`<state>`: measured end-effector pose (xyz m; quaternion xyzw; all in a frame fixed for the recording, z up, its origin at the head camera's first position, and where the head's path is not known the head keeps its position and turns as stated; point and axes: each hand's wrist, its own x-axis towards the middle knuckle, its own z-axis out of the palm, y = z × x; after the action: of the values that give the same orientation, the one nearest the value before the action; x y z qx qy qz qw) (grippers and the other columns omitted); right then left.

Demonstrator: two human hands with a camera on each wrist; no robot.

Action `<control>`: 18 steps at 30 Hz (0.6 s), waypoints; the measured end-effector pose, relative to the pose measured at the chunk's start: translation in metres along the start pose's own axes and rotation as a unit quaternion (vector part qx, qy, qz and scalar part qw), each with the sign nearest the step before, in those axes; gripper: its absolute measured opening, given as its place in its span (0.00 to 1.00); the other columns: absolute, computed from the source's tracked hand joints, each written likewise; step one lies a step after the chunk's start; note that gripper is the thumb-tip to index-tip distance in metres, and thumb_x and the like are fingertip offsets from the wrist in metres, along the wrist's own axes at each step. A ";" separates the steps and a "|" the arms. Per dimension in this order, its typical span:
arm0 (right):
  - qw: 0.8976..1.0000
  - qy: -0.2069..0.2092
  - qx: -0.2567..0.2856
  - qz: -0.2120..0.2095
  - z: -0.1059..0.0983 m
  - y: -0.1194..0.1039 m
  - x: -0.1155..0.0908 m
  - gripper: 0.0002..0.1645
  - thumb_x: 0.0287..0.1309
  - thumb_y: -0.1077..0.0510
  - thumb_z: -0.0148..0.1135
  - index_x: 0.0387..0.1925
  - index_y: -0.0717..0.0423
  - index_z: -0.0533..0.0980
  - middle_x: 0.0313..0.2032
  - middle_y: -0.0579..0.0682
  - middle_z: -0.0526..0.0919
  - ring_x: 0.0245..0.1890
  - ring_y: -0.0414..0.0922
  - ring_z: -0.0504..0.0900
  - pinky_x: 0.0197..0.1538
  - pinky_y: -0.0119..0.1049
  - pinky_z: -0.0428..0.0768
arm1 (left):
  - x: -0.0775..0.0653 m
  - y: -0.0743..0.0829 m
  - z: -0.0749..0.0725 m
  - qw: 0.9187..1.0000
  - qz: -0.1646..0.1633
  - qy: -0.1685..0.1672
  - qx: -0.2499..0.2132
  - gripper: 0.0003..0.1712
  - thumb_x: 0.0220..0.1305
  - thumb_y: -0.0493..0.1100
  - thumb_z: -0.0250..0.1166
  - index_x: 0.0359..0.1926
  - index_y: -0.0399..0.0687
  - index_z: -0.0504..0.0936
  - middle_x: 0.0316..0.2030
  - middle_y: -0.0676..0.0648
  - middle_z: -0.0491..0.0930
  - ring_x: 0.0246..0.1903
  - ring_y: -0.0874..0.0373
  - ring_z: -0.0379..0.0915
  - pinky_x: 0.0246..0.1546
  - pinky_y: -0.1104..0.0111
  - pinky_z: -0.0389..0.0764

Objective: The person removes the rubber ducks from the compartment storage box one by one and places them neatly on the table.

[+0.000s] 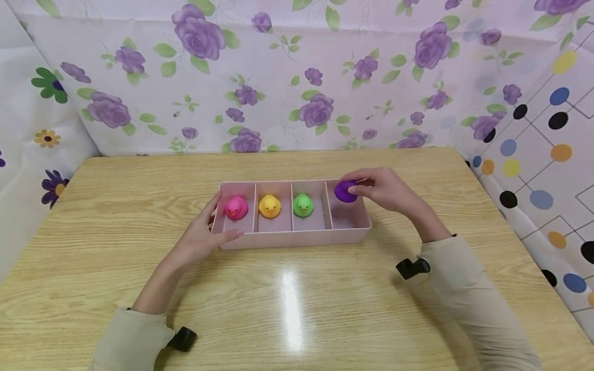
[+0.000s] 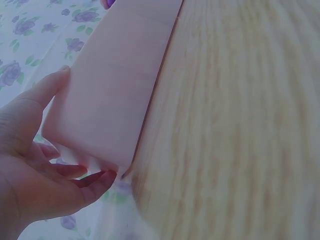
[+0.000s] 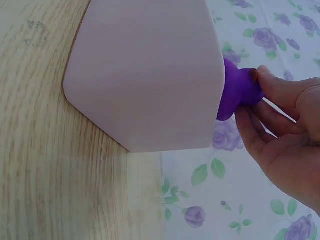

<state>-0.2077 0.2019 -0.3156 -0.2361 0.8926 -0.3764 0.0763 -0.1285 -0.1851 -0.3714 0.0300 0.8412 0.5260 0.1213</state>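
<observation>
A pale pink box (image 1: 297, 238) with compartments in a row stands on the table. From the left, a pink rubber duck (image 1: 236, 207), a yellow rubber duck (image 1: 269, 206) and a green rubber duck (image 1: 303, 205) each sit in a compartment. My right hand (image 1: 387, 190) pinches a purple rubber duck (image 1: 345, 191) between thumb and fingers over the rightmost compartment. In the right wrist view, part of this duck (image 3: 245, 86) shows above the rim. My left hand (image 1: 200, 234) holds the box's left end, thumb along the front and fingers (image 2: 102, 186) round the end wall.
The wooden table (image 1: 139, 206) extends around the box. A flowered cloth (image 1: 278, 77) hangs behind it, and a dotted cloth (image 1: 533, 170) borders the right side. Black wrist cameras (image 1: 413, 268) sit at both sleeves.
</observation>
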 end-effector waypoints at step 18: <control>0.997 0.020 0.055 0.048 -0.025 0.008 -0.003 0.18 0.62 0.63 0.63 0.54 0.62 0.80 0.50 0.60 0.82 0.45 0.50 0.84 0.48 0.39 0.80 | -0.001 0.001 0.000 1.000 0.002 -0.002 -0.007 0.62 0.57 0.49 0.72 0.77 0.57 0.34 0.76 0.44 0.38 0.69 0.36 0.44 0.61 0.41 0.59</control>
<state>-0.2157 0.2242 -0.3039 -0.1809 0.8824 -0.4250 0.0895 -0.1277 -0.1852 -0.3706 0.0315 0.8374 0.5318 0.1224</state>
